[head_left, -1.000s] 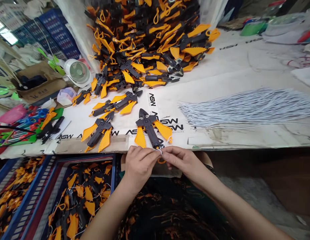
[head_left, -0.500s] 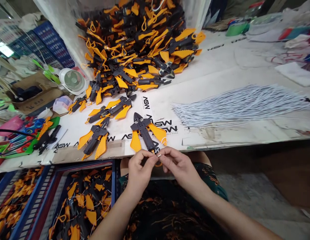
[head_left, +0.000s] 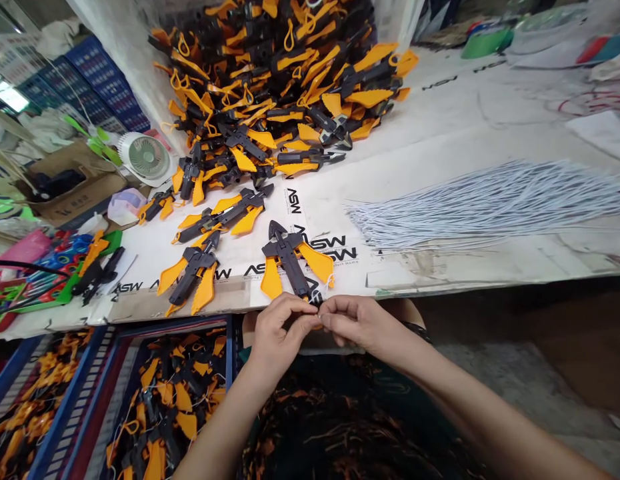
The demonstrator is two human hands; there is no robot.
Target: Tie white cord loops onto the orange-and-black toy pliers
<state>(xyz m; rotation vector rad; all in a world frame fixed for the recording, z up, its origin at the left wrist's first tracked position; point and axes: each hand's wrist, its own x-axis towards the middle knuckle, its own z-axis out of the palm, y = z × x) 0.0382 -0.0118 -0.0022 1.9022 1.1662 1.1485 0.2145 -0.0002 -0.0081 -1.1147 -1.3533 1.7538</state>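
Note:
My left hand (head_left: 276, 333) and my right hand (head_left: 359, 322) meet fingertip to fingertip at the table's front edge, both pinched on a thin white string at the tail end of a black and orange toy tool (head_left: 290, 257). That tool lies flat on the white table sheet (head_left: 440, 167) with its orange wings spread. The string itself is mostly hidden between my fingers. A similar tool (head_left: 190, 273) lies to the left of it.
A big heap of black and orange tools (head_left: 275, 80) fills the back of the table. A bundle of white strings (head_left: 490, 203) lies at the right. Blue crates (head_left: 155, 393) with several strung tools stand below left. A small white fan (head_left: 145, 159) and clutter sit at far left.
My hands have stayed pinched together at the tool's tail, shifting only slightly; the fingertips have drawn closer and the string shows less than before.

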